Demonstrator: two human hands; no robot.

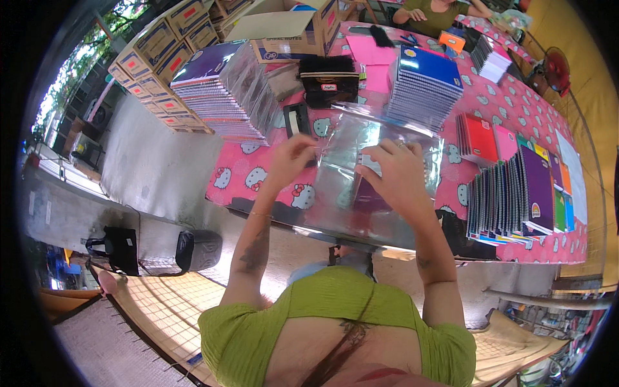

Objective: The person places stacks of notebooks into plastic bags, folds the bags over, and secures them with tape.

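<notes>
Clear plastic sleeves (pixel 335 174) lie flat on the table in front of me, with a purple-covered notebook (pixel 373 198) partly showing beneath or inside the film. My right hand (pixel 392 169) rests over the notebook and plastic, its fingers apart and bent downward. At the left edge of the plastic, my left hand (pixel 293 160) is closed in a pinch; whatever sits between its fingertips is too small to make out. Just beyond that hand stands a black tape dispenser (pixel 296 121). Glare on the film hides part of the notebook.
Plastic-sleeved notebooks (pixel 216 97) rise in a tall stack at left, with blue notebooks (pixel 425 84) behind the plastic. More notebooks (pixel 512 193) stand at right. A black furry-topped box (pixel 329 82) and open carton (pixel 284 45) sit farther back. Another person (pixel 435 16) sits across the table.
</notes>
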